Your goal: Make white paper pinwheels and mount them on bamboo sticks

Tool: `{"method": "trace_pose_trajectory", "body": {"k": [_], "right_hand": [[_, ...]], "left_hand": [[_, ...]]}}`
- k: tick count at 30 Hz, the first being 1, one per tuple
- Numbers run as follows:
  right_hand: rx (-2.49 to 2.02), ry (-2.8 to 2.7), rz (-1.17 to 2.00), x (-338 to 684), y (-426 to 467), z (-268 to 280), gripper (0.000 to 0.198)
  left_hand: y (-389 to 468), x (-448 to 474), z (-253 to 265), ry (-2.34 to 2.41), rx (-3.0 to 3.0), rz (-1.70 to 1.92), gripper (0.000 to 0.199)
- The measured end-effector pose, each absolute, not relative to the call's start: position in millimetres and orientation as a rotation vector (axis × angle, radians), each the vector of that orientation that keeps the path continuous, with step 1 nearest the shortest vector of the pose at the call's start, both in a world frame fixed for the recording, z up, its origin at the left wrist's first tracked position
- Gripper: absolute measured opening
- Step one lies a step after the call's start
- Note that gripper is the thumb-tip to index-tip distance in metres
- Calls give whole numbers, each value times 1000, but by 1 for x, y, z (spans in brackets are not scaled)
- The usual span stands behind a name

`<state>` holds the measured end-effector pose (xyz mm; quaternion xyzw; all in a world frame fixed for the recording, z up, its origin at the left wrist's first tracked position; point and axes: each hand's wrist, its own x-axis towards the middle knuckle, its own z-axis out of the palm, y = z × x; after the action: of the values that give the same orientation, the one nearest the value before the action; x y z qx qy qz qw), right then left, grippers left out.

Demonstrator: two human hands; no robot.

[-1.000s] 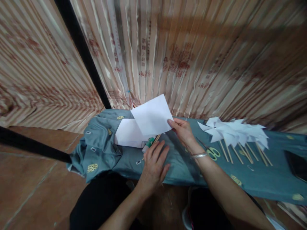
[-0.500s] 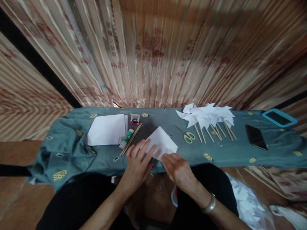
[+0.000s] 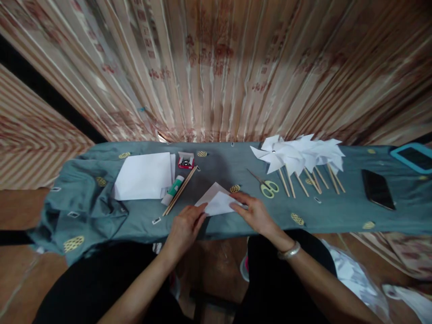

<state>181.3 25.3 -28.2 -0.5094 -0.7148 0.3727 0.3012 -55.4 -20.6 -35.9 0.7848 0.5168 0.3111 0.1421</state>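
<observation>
A sheet of white paper point(image 3: 219, 202), folded into a triangle, lies near the front edge of the cloth-covered table, one layer slightly offset from the other. My left hand point(image 3: 185, 225) pinches its left corner between thumb and fingers. At the right corner, my right hand point(image 3: 253, 211) holds the paper, thumb on top and fingers behind. Left of the paper are thin wooden sticks point(image 3: 180, 191) and a green-and-white glue stick point(image 3: 174, 189). Scissors point(image 3: 268, 188) with pale green handles lie to the right, beyond my right hand.
A stack of white paper point(image 3: 143, 176) lies at left, beside a small red box point(image 3: 186, 160) of metal bits. Several white paper pinwheels point(image 3: 300, 153) on sticks lie at right. Farther right are a black phone point(image 3: 378, 189) and a blue-framed tablet point(image 3: 413, 157). A curtain point(image 3: 216, 67) hangs behind.
The paper has gone from a flatter square to a folded triangle. My left hand moved from lying spread on it to pinching its left corner; my right hand shifted to the right corner.
</observation>
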Motion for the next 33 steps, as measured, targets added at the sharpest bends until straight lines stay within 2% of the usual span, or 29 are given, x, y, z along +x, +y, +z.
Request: {"method": "trace_pose_trajectory", "body": {"k": [5,10,16,33], "right_hand": [[-1447,-1790,897,171,36,-45,29],[-1490,-1807,804,168,31,-46,30],[-1450,-1905,646,165,28,-46,30],[-1462,-1961,548,160,31,-47,29]], "left_hand": [[-20,-52,-31,1547,2429,990,44],[-39,-34,-39,1367,2681,690,47],[-47,-27,-48,1443,2669,444,66],[-40,-26,-45,1517,2729,350,70]]}}
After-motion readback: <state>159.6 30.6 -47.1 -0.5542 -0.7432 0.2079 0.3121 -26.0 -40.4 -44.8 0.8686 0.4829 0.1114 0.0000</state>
